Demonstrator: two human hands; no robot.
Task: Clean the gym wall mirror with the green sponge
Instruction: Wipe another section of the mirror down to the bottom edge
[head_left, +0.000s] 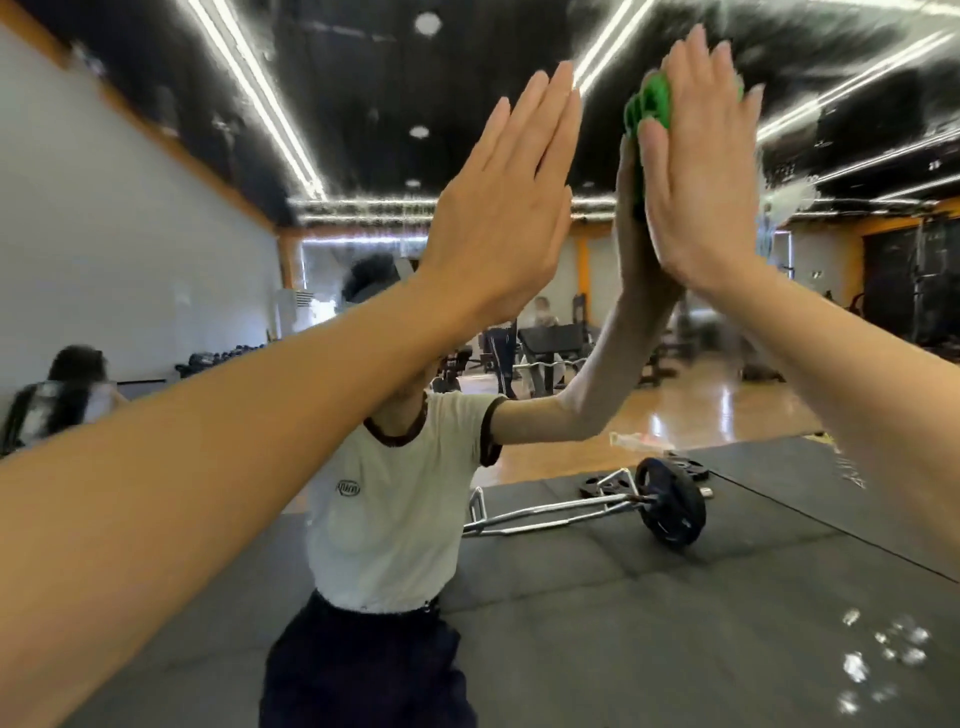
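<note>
Fingers straight, right hand (706, 171) presses nubby green sponge (647, 104) flat against streaky mirror (363, 130). Left hand (498, 218) lies open-palmed on the glass.

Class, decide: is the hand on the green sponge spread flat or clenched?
Spread flat: the right hand presses the green sponge against the mirror with straight fingers.

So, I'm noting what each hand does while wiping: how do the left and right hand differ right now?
The right hand presses the green sponge flat against the mirror; the left hand holds nothing. The right hand is higher, near the wet streaks; the left hand is lower and further left. Whether the left hand touches the glass is unclear. Both are raised with straight fingers pointing up.
</note>
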